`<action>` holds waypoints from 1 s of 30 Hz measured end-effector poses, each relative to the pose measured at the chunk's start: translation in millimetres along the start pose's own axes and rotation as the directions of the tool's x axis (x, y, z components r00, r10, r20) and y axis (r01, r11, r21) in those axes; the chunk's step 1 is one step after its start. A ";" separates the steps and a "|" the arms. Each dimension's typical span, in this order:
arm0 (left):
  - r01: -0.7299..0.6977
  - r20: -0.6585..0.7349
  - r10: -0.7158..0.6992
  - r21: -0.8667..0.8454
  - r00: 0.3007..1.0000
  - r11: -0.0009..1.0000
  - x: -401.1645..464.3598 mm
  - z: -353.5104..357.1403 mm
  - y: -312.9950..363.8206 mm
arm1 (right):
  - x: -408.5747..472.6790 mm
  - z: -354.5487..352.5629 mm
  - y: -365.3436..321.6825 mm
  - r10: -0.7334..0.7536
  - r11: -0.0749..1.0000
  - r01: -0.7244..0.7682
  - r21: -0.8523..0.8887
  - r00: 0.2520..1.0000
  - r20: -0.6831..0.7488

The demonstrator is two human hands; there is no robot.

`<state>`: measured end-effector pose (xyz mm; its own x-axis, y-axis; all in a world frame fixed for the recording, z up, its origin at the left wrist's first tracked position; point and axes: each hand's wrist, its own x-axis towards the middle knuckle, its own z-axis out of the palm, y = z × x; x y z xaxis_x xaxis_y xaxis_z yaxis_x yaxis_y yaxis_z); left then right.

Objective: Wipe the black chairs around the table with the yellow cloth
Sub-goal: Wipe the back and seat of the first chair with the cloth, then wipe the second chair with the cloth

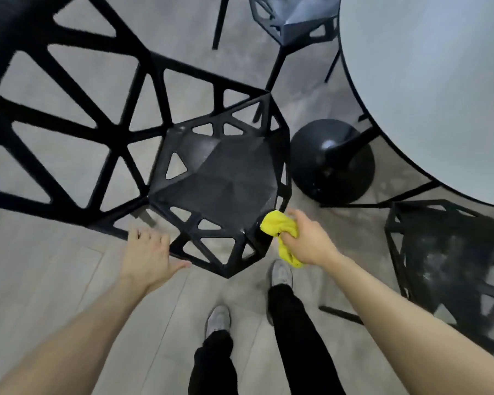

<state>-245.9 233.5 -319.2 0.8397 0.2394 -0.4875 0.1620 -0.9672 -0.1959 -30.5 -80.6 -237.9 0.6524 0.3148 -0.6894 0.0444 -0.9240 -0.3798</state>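
Note:
A black chair (220, 178) with a web of triangular cutouts fills the middle of the view, its backrest spreading to the upper left. My right hand (308, 238) is shut on a crumpled yellow cloth (280, 226), which touches the seat's near right edge. My left hand (147, 256) grips the seat's near left rim, fingers curled over the frame and thumb out. A second black chair (454, 266) stands at the right. A third black chair (297, 18) stands at the top, beside the table.
A round white table (428, 81) with a dark rim fills the upper right, on a black domed pedestal base (331, 161). My feet in grey shoes (281, 273) stand on pale floorboards right below the near chair. The floor under the chairs is grey.

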 end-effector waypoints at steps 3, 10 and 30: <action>0.002 0.142 0.010 -0.083 0.990 0.997 -26.0 6.6 53.2 | -54.7 -5.9 31.5 0.189 0.976 -0.182 0.119 0.981 -0.052; 0.123 0.107 -0.110 -0.133 0.988 0.983 -19.3 -38.9 138.2 | -135.0 2.2 94.1 0.447 0.857 -0.385 0.343 0.886 -0.121; -0.579 -0.330 0.626 -0.778 0.707 0.244 -179.3 -290.4 361.6 | -359.4 -47.9 181.6 0.410 0.302 -0.006 0.953 0.904 -0.124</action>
<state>-187.4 -183.9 -55.5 0.8659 -0.4641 -0.1866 -0.0431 -0.4409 0.8965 -220.6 -372.0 -29.6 0.7016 -0.1208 -0.7023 -0.7118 -0.0737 -0.6985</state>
